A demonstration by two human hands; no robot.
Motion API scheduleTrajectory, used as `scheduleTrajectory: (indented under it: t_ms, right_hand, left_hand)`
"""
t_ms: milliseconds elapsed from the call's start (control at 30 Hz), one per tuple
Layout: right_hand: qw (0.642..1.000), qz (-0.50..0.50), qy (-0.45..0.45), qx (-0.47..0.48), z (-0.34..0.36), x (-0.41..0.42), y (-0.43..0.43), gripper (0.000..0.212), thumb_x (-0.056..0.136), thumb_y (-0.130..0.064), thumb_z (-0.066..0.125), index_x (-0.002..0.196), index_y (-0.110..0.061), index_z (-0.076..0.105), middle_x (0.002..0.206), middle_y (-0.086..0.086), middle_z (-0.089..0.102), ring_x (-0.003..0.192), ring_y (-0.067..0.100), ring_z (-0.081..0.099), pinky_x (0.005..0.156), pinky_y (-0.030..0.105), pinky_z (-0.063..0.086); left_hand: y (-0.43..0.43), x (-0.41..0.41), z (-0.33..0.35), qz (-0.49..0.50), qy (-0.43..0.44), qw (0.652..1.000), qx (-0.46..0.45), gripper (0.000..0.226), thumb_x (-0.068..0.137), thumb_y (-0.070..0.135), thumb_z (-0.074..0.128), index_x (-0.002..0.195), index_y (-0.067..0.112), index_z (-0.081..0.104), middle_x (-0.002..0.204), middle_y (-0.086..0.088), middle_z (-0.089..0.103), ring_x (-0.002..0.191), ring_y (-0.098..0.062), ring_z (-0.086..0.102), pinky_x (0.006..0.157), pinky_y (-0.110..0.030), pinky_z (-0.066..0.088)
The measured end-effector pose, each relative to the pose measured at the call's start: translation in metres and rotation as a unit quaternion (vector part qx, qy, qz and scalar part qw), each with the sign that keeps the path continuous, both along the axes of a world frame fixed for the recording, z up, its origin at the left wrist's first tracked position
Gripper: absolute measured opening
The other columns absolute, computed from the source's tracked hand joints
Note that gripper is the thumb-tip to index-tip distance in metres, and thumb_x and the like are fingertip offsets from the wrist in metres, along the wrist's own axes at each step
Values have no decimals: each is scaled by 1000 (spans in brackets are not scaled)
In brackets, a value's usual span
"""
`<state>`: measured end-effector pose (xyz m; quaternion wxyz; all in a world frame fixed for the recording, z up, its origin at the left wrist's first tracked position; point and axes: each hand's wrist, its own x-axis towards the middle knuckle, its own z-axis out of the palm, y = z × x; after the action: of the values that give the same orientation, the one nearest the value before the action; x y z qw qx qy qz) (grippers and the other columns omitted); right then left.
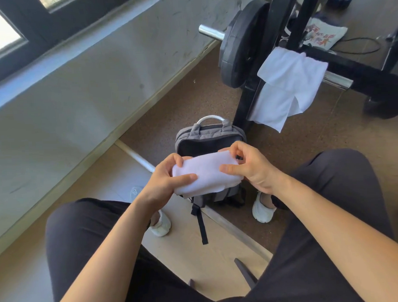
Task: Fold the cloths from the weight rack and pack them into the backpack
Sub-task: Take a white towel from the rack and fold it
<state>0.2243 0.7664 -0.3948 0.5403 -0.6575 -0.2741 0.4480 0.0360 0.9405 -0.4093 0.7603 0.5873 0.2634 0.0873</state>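
Centre of the frame: both hands hold a folded white cloth in the air, just above the backpack. Left hand grips the cloth's left end — thumb lying on top, fingers curled over the far edge. Right hand pinches the right end, thumb flat on the top face, fingertips bent over the far upper corner. The cloth is a thick, oblong bundle, w/ a loose lower edge hanging a bit at the bottom.

The backpack is grey w/ a dark front panel; it stands on the floor between the person's feet, white handle at its top, a black strap trailing toward the bottom of the frame. White shoes show left and right of it, dark trousers on both legs in the lower frame.

Upper right: a black weight rack w/ a dark plate on a chrome bar. A second white cloth is draped over the rack, unfolded, its lower corners hanging down — well apart from the hands. A printed bag lies on the floor behind the rack, top right.
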Motion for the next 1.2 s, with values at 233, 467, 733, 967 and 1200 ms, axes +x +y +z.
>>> scheduleTrajectory:
  t_ms: [233, 467, 733, 967, 1200]
  right_hand:
    - [991, 124, 14, -58, 1, 0, -3, 46, 77, -6, 84, 120, -13, 67, 111, 10, 71, 103, 19, 70, 89, 36, 60]
    - [989, 97, -100, -42, -15, 3, -12, 46, 74, 4, 81, 115, -16, 72, 105, 2, 76, 102, 14, 70, 83, 22, 58]
    - [954, 194, -212, -91, -25, 0, -14, 46, 73, -11, 82, 114, -25, 69, 103, -12, 71, 100, 2, 64, 81, 20, 54]
    - [950, 177, -213, -142, -29, 52, 14, 59, 77, -34, 86, 125, -32, 52, 119, -15, 59, 106, 2, 59, 84, 22, 54]
    - [906, 163, -316, -230, -88, 119, 60, 29, 91, -21, 71, 120, -19, 66, 110, -3, 67, 103, 19, 63, 85, 34, 52]
  left_hand:
    - [-2, -3, -2, 35, 57, 995, 73, 82, 54, 24, 97, 128, 32, 60, 121, -11, 71, 108, -29, 71, 83, -47, 61]
    - [-7, -3, -11, -107, 124, 977, 140, 64, 55, 38, 96, 113, 26, 71, 106, 1, 76, 100, -18, 72, 83, -36, 61]
    - [-29, 21, -15, -293, 173, 863, 374, 64, 55, 65, 79, 112, 45, 55, 97, 20, 66, 88, -8, 62, 77, -34, 54]
    - [21, 63, -20, -275, 134, 840, 448, 74, 65, 60, 74, 129, 45, 41, 115, 14, 66, 98, -20, 66, 81, -44, 53]
    - [79, 124, -50, -206, 159, 725, 637, 60, 81, 35, 72, 136, 37, 49, 127, 9, 67, 105, -33, 67, 70, -39, 45]
